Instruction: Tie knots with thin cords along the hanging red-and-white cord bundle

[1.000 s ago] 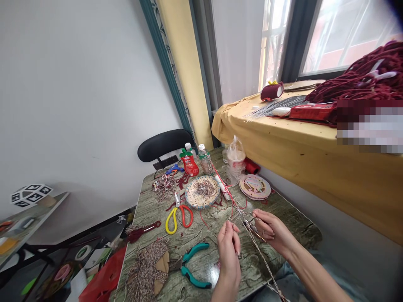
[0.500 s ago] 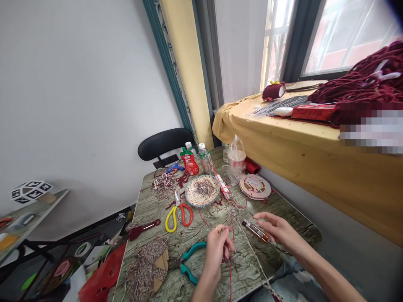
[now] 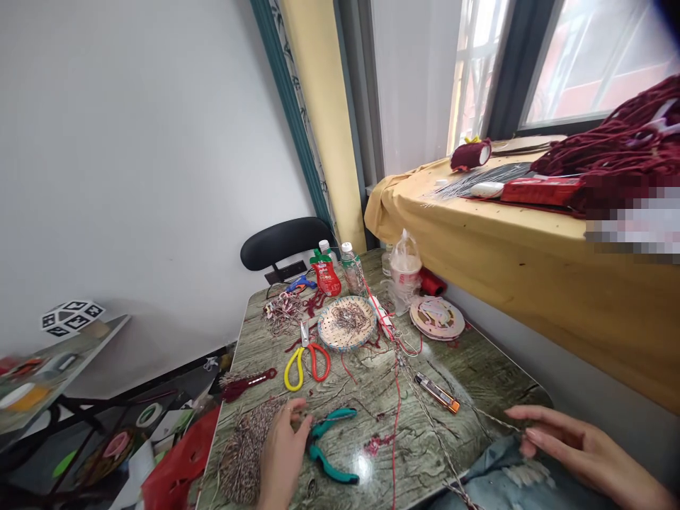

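Observation:
My left hand (image 3: 285, 448) is over the right part of a bundle of speckled yarn (image 3: 245, 450), beside teal-handled pliers (image 3: 336, 464); its fingers are partly bent and apart, with nothing visible in them. At the lower right, my right hand (image 3: 563, 435) pinches a thin twisted cord (image 3: 491, 418) that runs to a knot of strands (image 3: 398, 348) mid-table. A red cord (image 3: 396, 411) and more twisted strands hang from that knot toward the front edge. An orange-ended cutter (image 3: 436, 393) lies between the cords.
Scissors (image 3: 307, 361) with yellow and red handles lie left of a woven plate (image 3: 347, 324) of thread scraps. Behind are a red pouch (image 3: 325, 275), bottles (image 3: 351, 269) and a bagged cup (image 3: 405, 273). Round discs (image 3: 437, 318) lie at right; a black chair (image 3: 287, 243) stands behind.
My left hand has moved left from the red cord to the yarn bundle. My right hand has moved right and down, drawing a cord out. The view has shifted slightly.

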